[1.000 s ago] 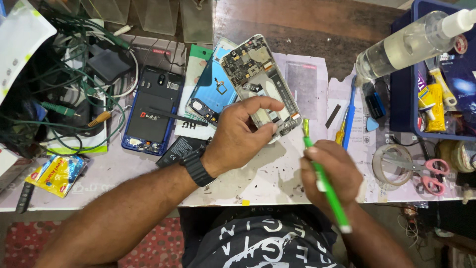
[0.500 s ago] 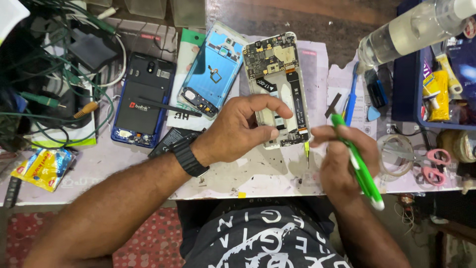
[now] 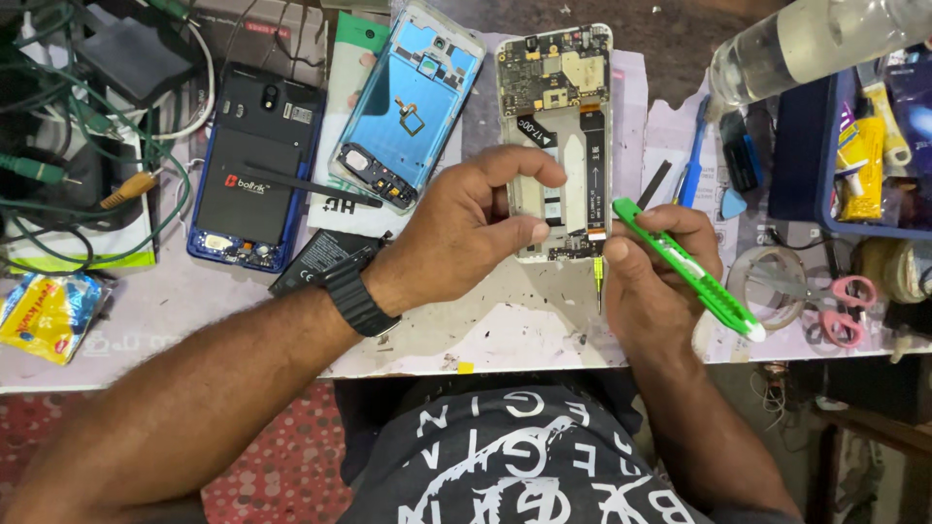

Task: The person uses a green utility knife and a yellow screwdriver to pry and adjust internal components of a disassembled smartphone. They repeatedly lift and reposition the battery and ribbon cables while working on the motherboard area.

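Note:
An opened phone (image 3: 560, 116) with its circuit board and flex cable bared lies on the white worktable (image 3: 505, 330). My left hand (image 3: 464, 233), a black watch on its wrist, presses on the phone's lower part with fingers and thumb. My right hand (image 3: 652, 281) grips a green tool (image 3: 691, 272) like a pen; its thin tip points down beside the phone's bottom right corner.
A blue phone back shell (image 3: 413, 102) and a dark blue opened phone (image 3: 248, 165) lie left. Green cables (image 3: 68, 146) crowd the far left, with a yellow packet (image 3: 44, 315) below. A clear bottle (image 3: 806, 44), blue tray (image 3: 845, 146), tape roll (image 3: 777, 286) and pink scissors (image 3: 845, 306) sit right.
The opened phone has been turned from a slant to lie straight. My right hand with the green tool has moved up to the phone's lower right corner. The view has shifted closer.

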